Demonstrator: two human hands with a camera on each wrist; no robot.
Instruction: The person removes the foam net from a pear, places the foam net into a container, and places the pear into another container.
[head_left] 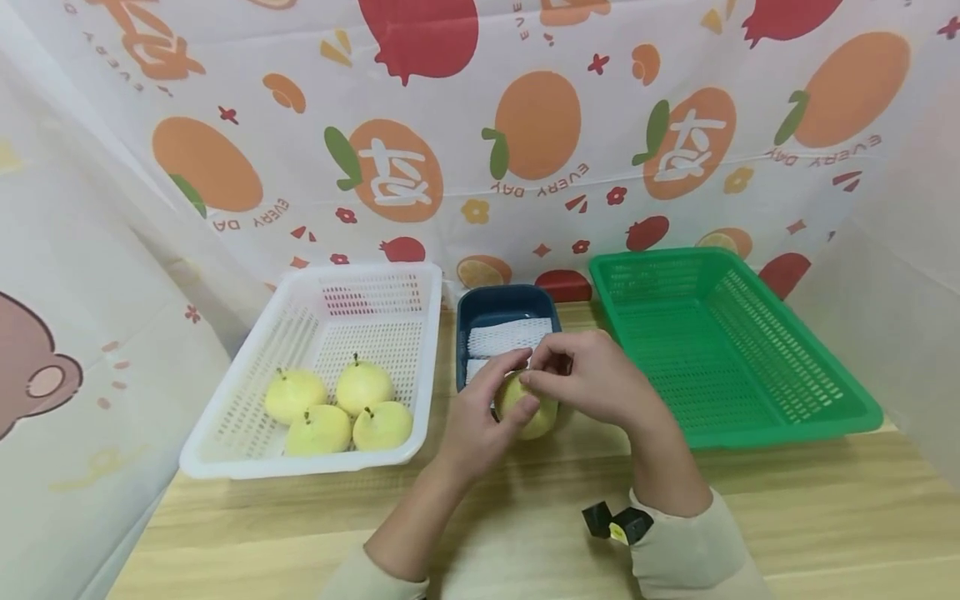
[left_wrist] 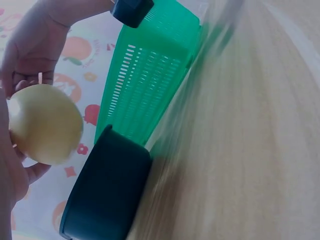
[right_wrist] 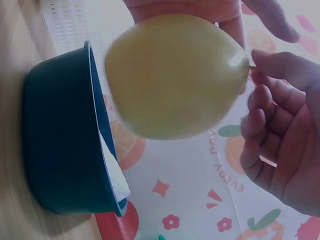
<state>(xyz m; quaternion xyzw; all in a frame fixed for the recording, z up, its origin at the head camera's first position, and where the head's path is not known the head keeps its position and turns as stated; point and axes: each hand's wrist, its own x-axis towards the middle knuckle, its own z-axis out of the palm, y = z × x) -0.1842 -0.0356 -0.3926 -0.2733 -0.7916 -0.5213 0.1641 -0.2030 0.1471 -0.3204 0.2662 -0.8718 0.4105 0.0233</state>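
Above the dark blue box (head_left: 507,293), a yellow-green pear (right_wrist: 175,77) is held in my left hand (head_left: 476,421), its fingers and thumb around the fruit's side. My right hand (head_left: 603,379) is at the stem end; in the right wrist view its thumb and forefinger pinch the short stem, the other fingers curled below. In the left wrist view the pear's stem points toward the right hand (left_wrist: 35,50). White foam net sleeves (head_left: 506,337) lie inside the box, partly hidden by the hands.
On the left stands a white slotted basket (head_left: 300,468) with several pears (head_left: 364,387) in its near part. A green slotted basket (head_left: 787,433) stands on the right. All rest on a wooden table (head_left: 525,517) before a fruit-printed cloth (head_left: 465,75). A small black device (head_left: 618,522) sits at the right sleeve.
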